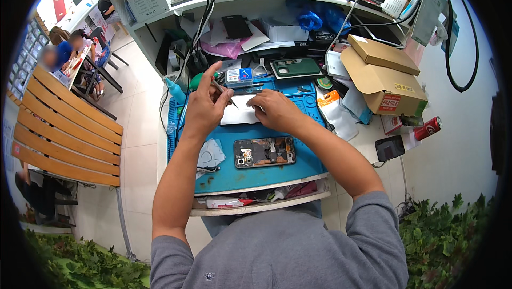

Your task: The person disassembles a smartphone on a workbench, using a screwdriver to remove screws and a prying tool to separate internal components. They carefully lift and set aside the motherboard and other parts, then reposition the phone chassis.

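Observation:
My left hand (205, 105) pinches a thin pointed tool (233, 102), its tip angled down toward a white sheet (237, 117). Its exact kind is too small to make out. Over the right part of that sheet, my right hand (274, 109) has its fingers curled together; whatever they hold, if anything, is hidden. Nearer to me on the blue work mat (229, 178) lies a smartphone (264, 152) with its back off and its inside parts showing. To its left is a crumpled pale wipe or pouch (212, 154).
Behind my hands stand a small blue-and-white box (239, 77) and a green phone case (296, 68). A light-blue bottle (175, 91) is at the left. Cardboard boxes (381, 78), a red can (428, 128) and a black device (390, 149) fill the right side. Below the mat, a drawer (256, 209) is partly out.

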`<state>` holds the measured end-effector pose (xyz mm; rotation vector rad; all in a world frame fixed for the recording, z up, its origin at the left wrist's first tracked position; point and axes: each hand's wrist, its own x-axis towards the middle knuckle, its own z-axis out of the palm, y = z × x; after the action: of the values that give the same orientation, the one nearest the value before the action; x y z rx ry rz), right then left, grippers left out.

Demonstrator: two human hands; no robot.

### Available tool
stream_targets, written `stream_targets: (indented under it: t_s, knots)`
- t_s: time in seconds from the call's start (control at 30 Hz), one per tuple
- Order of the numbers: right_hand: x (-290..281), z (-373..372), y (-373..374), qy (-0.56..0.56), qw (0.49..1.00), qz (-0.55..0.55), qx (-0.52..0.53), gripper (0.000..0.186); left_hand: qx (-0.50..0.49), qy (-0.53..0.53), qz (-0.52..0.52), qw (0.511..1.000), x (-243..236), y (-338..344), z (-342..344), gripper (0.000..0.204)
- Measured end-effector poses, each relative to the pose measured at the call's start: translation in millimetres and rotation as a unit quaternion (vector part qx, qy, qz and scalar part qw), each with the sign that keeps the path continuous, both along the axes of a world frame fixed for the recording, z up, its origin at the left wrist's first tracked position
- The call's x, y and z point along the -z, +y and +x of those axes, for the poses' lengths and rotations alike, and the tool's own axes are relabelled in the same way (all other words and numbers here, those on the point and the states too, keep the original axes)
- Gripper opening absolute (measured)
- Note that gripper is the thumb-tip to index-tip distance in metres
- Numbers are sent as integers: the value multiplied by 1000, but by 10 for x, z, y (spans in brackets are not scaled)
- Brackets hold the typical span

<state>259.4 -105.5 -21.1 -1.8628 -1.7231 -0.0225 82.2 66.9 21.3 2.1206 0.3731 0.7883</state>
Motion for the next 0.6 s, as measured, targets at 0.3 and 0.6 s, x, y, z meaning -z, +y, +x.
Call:
stream_targets:
  t_s: [0.3,0.6]
  knots:
    - [-230,-238,-257,-21,999,-22,-36,18,28,-6,-68,997,-8,-281,-478,80]
    - [-321,-397,-640,28,994,-103,-21,35,22,-26,-61,998,186,-449,-811,80]
